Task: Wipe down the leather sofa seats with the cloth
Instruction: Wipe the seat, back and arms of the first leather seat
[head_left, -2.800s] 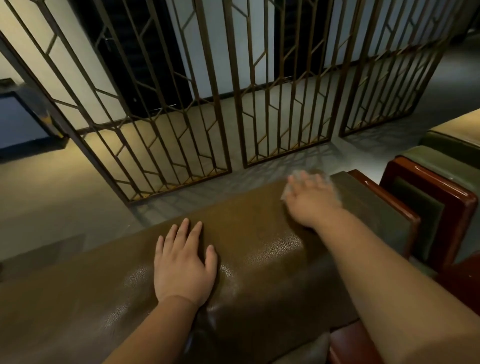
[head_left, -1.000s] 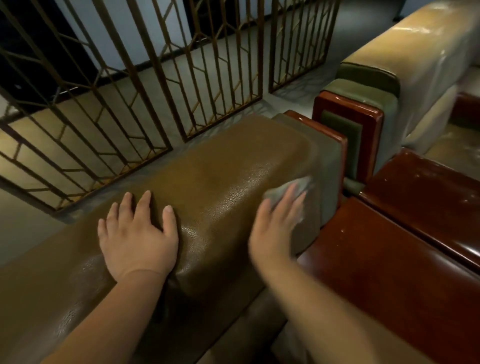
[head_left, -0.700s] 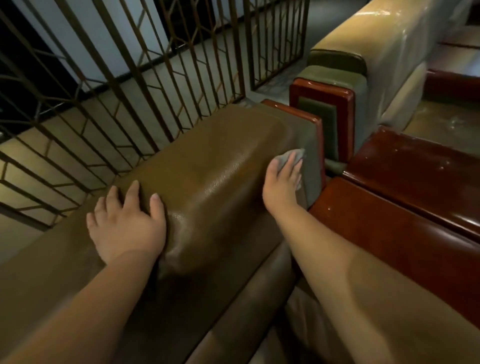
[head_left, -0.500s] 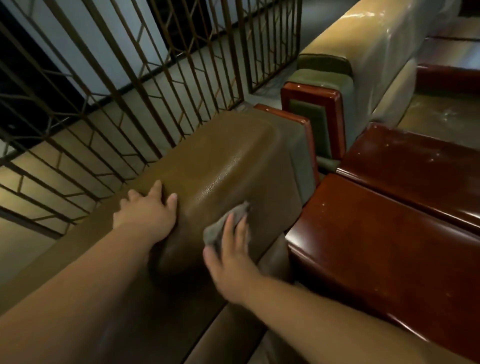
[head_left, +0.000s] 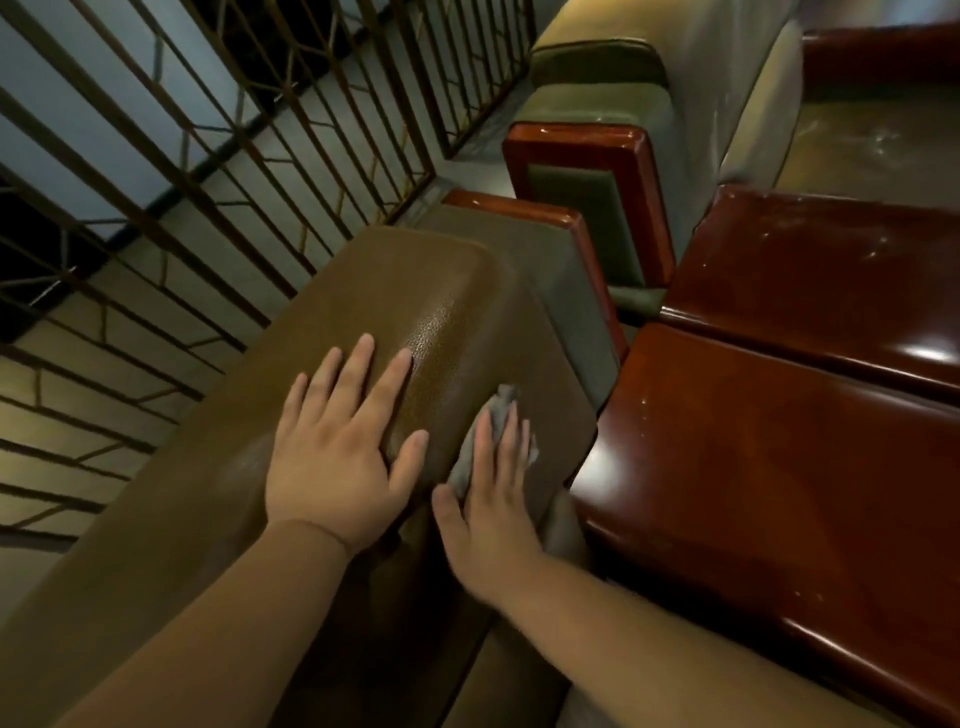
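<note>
Pressing flat against the front face of the brown leather sofa back (head_left: 447, 291), the right hand (head_left: 488, 512) is holding a small grey cloth (head_left: 496, 421) between its straight fingers and the leather. The cloth is lying crumpled under the fingertips, with a bit of it sticking out above and to the right of them, close to the rounded corner of the sofa back. The fingers are lying stretched out and close together, not curling round the cloth; the thumb is pointing off to the left.

The left hand (head_left: 337, 457) is resting palm down on the top of the same sofa back, just beside the right hand, fingers spread and straight, holding nothing. Both bare forearms are reaching in from the bottom of the head view.

To the right of the sofa back, a glossy reddish-brown wooden armrest (head_left: 769, 483) is sitting close against the sofa's end, and a second wooden armrest (head_left: 831, 291) is lying just behind it. Farther back, a paler sofa (head_left: 727, 67) with olive-green padding is standing at an angle. On the left, a metal grille (head_left: 291, 130) with slanting bars is running behind the sofa, above a pale floor (head_left: 78, 384).
</note>
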